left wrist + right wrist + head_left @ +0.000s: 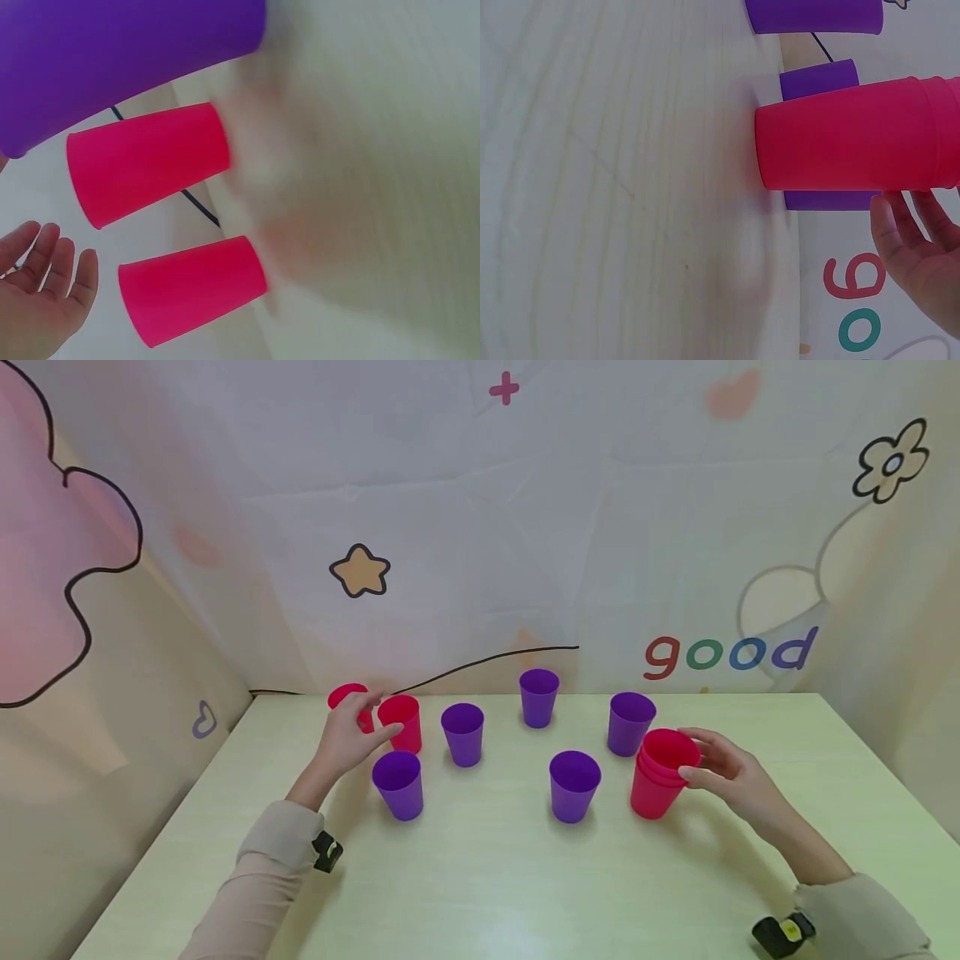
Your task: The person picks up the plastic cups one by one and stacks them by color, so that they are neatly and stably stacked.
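In the head view my left hand [351, 731] is at the two single red cups at the far left. Its thumb lies in front of the nearer red cup [405, 727], and the hand partly covers the other red cup [347, 695]. The left wrist view shows its fingers [46, 262] loosely extended, apart from both cups. My right hand [731, 772] holds a stack of red cups [656, 789] near the rims, thumb on the near side and fingers on the far side. In the right wrist view its fingertips [889, 214] meet the side of the stack.
Several purple cups stand upright: one [401, 789] before the left hand, one [463, 739] right of the red cups, one [538, 702] at the back, one [573, 789] in front, and one [628, 727] behind the stack. A printed cloth [465, 527] hangs behind the pale table [480, 885].
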